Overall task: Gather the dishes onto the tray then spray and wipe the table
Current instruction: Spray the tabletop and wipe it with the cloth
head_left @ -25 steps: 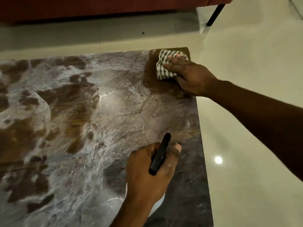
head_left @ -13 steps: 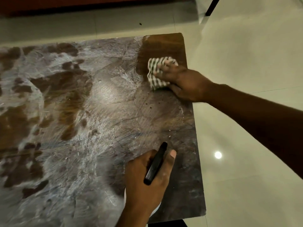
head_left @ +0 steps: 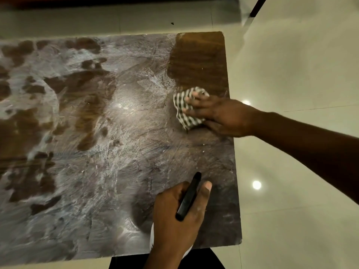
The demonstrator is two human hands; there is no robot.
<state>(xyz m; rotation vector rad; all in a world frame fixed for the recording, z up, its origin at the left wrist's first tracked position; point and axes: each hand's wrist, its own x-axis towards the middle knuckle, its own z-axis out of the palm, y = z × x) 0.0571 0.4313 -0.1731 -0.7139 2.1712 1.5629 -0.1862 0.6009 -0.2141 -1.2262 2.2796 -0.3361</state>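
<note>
the right grip [head_left: 219, 115], a bare hand, lies with its fingers straight and flat on a bunched dark-and-white checked cotton cloth [head_left: 183, 113], pressing it onto the wide brown wooden bench [head_left: 116, 171] a little in from the bench's far right corner. the flat hand likely spreads weight over the whole wad so it scrubs rather than skids. right in that far right corner of the bench a patch [head_left: 200, 59] of bare brown wood shows clean, while the rest of the bench top is filmed with whitish smeared streaks, so the wiping looks barely begun. the left grip [head_left: 178, 216] is curled round a white plastic spray bottle [head_left: 151, 236] over the bench's near right edge, with the long black trigger [head_left: 189, 197] lying between thumb and forefinger. keeping the bottle in hand seems meant for a quick re-spray. neither dishes nor a tray are in view. pale glossy floor tiles [head_left: 291, 74] lie off the bench's right side.
</note>
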